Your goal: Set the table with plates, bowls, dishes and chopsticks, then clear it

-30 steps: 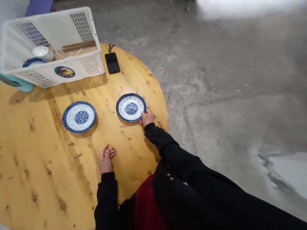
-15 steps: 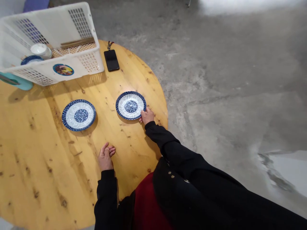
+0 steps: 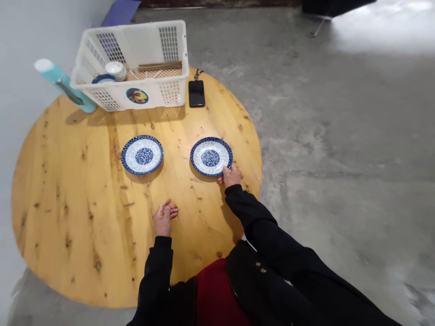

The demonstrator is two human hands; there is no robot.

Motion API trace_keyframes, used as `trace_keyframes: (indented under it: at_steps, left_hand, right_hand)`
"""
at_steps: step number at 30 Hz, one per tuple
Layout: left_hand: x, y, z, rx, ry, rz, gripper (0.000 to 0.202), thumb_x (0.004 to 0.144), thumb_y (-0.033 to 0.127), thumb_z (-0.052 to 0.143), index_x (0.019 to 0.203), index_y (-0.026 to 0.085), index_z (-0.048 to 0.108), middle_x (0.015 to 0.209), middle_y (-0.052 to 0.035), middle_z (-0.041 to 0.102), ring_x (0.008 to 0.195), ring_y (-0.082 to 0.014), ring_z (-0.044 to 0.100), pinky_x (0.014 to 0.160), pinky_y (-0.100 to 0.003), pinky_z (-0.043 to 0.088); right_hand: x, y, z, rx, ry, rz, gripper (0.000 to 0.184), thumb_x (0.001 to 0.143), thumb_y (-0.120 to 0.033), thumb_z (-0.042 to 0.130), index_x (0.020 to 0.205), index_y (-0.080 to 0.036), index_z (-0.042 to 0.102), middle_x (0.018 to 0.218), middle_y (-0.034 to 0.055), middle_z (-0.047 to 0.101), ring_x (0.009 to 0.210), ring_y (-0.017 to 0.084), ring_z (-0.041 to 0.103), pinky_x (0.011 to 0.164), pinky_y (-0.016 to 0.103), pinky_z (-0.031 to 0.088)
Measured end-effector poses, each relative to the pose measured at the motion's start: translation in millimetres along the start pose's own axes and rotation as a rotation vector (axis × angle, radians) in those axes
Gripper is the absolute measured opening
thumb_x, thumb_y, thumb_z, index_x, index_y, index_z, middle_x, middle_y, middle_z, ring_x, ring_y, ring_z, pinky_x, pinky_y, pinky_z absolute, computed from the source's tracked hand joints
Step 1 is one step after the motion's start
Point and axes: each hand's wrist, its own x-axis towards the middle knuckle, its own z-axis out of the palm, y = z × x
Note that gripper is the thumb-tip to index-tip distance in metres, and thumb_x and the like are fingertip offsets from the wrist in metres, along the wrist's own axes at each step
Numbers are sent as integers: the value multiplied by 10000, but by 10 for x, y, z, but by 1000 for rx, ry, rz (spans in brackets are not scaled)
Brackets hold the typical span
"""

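The plate (image 3: 210,157) partly hides the right hand (image 3: 233,175) from me; the basket (image 3: 154,93) covers some of another plate (image 3: 103,78).

And you're in a plain room, home or simple eatery, hard to call: bare grey concrete floor (image 3: 340,136), pale smooth wall (image 3: 20,99), and before you a round, knotty yellow wooden table (image 3: 68,181) carrying round blue-and-white patterned plates (image 3: 143,155) and a white plastic crate (image 3: 154,94) of crockery!

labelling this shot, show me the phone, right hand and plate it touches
Phone (image 3: 196,94): head view, middle of its dark screen.
Right hand (image 3: 232,176): head view, back of the hand.
Plate (image 3: 210,158): head view, its blue patterned centre.
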Motion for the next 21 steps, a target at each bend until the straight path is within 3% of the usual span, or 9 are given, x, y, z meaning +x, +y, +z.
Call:
trace_keyframes:
  at_steps: [21]
  left_hand:
    - [-2, -52, -34, -41, -21, -10, 469, 740, 392, 680, 1102, 96, 639, 809, -61, 690, 679, -136, 683, 625, -250, 551]
  right_hand:
    - [-30, -31, 13, 26, 7, 60, 67, 719, -226, 521, 712, -227, 455, 361, -74, 491, 337, 161, 567, 279, 211, 431]
